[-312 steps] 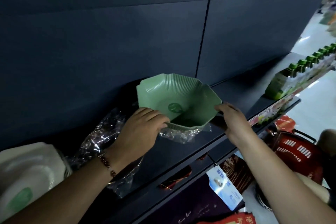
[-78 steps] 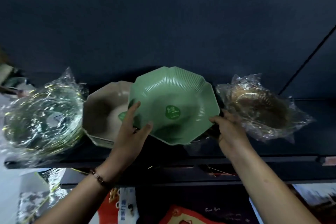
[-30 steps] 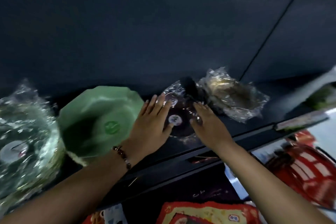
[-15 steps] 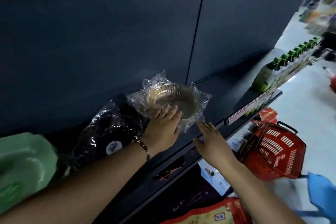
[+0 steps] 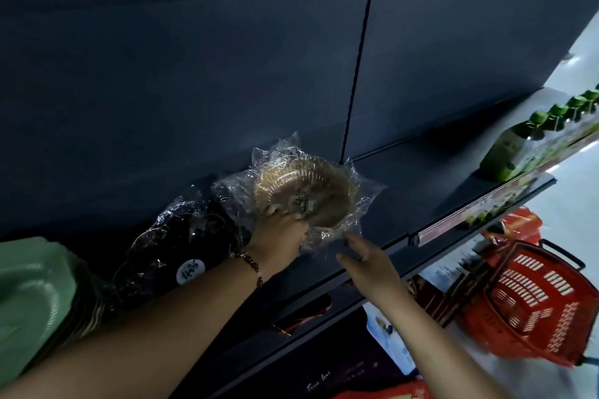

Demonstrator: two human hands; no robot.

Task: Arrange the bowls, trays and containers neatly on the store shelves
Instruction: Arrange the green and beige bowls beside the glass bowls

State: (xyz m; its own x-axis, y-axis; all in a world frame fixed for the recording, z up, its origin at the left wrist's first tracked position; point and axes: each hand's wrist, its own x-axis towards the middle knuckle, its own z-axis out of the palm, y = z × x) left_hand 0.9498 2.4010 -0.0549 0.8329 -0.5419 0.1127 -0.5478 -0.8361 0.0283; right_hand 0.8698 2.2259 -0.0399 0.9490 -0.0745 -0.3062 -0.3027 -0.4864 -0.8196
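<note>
A gold wire bowl point(image 5: 311, 194) wrapped in clear plastic sits tilted on the dark shelf point(image 5: 421, 191). My left hand point(image 5: 280, 233) grips its near left rim, fingers curled into the bowl. My right hand point(image 5: 366, 261) hovers just below the bowl's wrapping at the shelf's front edge, fingers straight and holding nothing. Left of the gold bowl lies a dark bowl in plastic point(image 5: 181, 249) with a round white sticker. A green ribbed bowl point(image 5: 29, 298) sits at the far left.
Green-capped bottles point(image 5: 518, 146) line the shelf's right end. A red shopping basket point(image 5: 531, 301) stands on the floor at lower right. Red packages point(image 5: 382, 393) sit on the lower shelf. The shelf between the gold bowl and the bottles is bare.
My left hand has closed on the gold bowl's rim and tilted it toward me. My right hand stays open by the shelf edge. The view shifted slightly right.
</note>
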